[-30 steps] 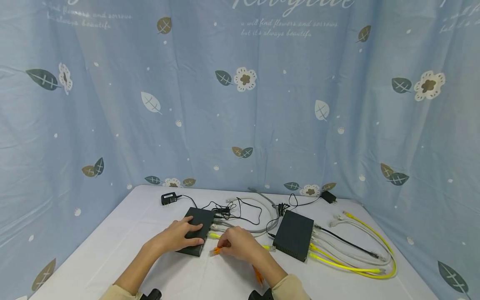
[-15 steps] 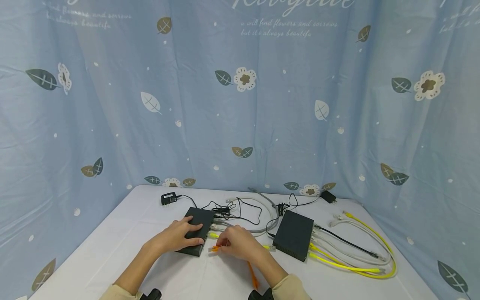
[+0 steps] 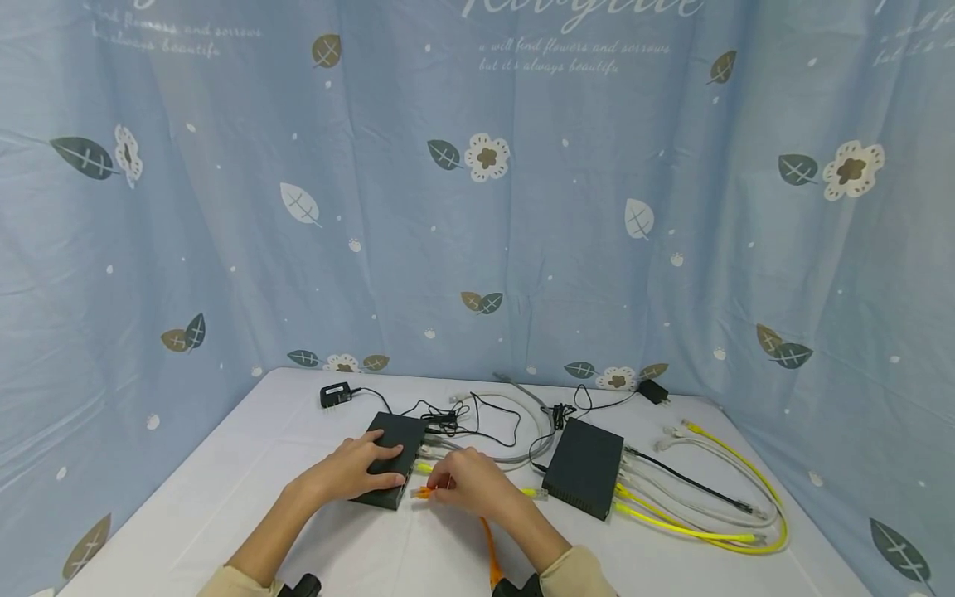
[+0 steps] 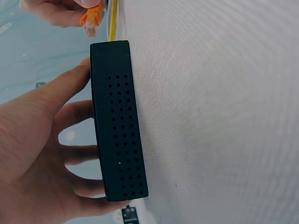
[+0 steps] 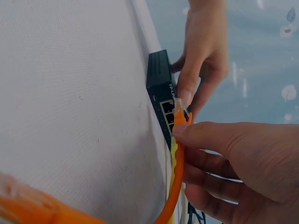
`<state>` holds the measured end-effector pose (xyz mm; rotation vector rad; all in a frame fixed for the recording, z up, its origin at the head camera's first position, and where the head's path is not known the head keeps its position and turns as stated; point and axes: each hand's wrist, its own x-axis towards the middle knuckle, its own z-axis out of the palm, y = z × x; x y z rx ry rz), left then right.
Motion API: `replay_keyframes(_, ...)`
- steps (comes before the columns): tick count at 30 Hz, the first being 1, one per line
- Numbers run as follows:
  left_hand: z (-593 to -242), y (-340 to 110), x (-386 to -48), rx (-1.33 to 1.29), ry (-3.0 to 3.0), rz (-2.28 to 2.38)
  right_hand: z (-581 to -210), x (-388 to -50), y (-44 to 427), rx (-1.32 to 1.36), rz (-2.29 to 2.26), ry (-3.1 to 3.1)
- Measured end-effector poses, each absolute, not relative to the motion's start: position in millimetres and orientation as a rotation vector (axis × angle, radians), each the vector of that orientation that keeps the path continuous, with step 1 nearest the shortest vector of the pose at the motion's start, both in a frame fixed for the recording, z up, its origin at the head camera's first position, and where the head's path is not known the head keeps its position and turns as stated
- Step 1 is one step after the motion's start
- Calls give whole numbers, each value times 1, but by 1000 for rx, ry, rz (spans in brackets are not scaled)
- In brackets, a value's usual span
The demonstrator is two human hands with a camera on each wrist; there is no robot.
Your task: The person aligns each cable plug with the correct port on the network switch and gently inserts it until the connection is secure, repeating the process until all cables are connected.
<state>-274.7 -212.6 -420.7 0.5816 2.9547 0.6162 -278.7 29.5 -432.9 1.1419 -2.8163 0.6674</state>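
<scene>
My left hand (image 3: 351, 468) rests on top of a black network switch (image 3: 403, 428), fingers spread across it; the left wrist view shows its vented side (image 4: 121, 126). With thumb and fingertips, my right hand (image 3: 477, 482) pinches an orange Ethernet cable by its plug (image 3: 424, 492), just beside the switch's port side. Clear plastic tips the orange plug (image 5: 180, 114), which is apart from the switch in the left wrist view. Open ports (image 5: 166, 106) show next to it in the right wrist view. A yellow cable (image 3: 424, 468) and grey cables run from the same side.
A second black switch (image 3: 584, 468) stands to the right, with yellow, white and black cables (image 3: 690, 477) fanning out from it. Two power adapters (image 3: 337, 395) lie at the back, one behind each switch. Tangled black cord (image 3: 443, 421) lies between the switches.
The orange plug has shifted slightly left and up toward the switch. Its trailing cable has swung left below my right wrist. My left hand stays in place.
</scene>
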Motion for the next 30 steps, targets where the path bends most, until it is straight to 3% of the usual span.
replay_keyframes(30, -424, -213, -278, 587, 2970, 616, -442, -283, 28, 1058, 658, -2851)
